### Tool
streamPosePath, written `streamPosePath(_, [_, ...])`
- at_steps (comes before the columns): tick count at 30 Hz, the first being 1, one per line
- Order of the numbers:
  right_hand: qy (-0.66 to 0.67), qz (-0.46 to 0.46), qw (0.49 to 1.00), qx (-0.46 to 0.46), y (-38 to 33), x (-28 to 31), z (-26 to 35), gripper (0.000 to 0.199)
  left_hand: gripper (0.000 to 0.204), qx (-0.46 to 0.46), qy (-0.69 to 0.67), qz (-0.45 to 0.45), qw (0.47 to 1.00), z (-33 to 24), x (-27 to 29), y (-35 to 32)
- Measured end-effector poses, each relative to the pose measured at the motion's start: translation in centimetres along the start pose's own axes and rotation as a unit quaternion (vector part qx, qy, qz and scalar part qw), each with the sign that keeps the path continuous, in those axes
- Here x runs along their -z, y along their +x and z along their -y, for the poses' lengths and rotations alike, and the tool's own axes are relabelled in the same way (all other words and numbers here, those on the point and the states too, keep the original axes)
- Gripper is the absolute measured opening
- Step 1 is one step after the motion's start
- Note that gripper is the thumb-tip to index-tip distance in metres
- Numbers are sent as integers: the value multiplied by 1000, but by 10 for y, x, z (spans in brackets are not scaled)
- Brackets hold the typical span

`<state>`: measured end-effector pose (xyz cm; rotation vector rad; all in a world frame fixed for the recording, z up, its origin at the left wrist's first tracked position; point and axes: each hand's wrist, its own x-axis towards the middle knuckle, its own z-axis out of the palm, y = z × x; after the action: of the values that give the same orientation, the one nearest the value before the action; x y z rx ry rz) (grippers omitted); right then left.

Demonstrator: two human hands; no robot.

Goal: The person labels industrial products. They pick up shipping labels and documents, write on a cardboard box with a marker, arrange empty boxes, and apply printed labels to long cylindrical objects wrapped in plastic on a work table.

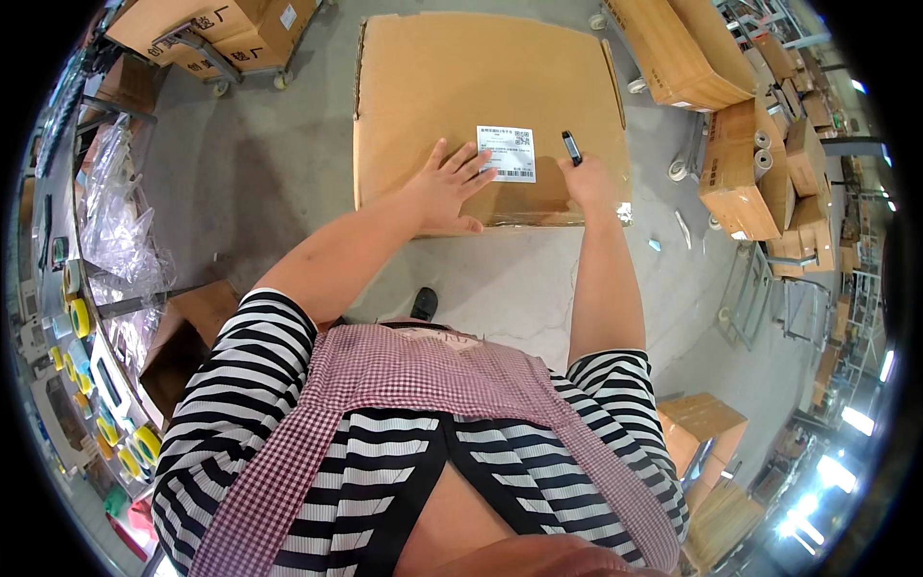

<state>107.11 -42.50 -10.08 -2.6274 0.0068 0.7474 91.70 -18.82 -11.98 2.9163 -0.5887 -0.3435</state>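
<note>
A large brown cardboard box (442, 77) lies in front of me with its broad top face up. My left hand (449, 189) rests on its near part, fingers spread, the tips reaching the left edge of a white printed label (519, 159). Right of the label, my right hand (588, 180) is closed around a short, dark, pen-shaped tool (572, 147). The tool points away from me, and its lower end is hidden in my fingers. Whether its tip touches the cardboard, I cannot tell.
Stacked cartons on a wheeled cart (240, 38) stand far left. Open cartons (740, 173) line the right side. Clear plastic wrap (120, 212) hangs at the left, near a bench with several tape rolls (79, 317). Small scraps (655, 245) lie on the floor.
</note>
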Motion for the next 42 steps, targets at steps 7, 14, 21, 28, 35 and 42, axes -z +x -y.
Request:
streamPosePath(7, [762, 107, 638, 20, 22, -45, 13, 38, 94, 9, 3, 0, 1000, -11, -12, -15])
streamPosePath(14, [670, 91, 707, 206, -67, -65, 18, 46, 49, 136, -436, -86, 885, -33, 15, -54])
streamPosePath(21, [590, 128, 774, 193, -132, -108, 17, 27, 31, 142, -429, -16, 892, -47, 35, -82])
streamPosePath(28, [759, 87, 645, 35, -117, -73, -12, 19, 25, 220, -149, -97, 959, -24, 1, -135])
streamPosePath(35, [622, -5, 760, 190, -121, -100, 17, 23, 38, 430, -337, -180, 818, 33, -34, -148])
streamPosePath(42, [358, -50, 870, 335, -146, -168, 69, 23, 42, 452, -575, -171, 660, 42, -57, -138])
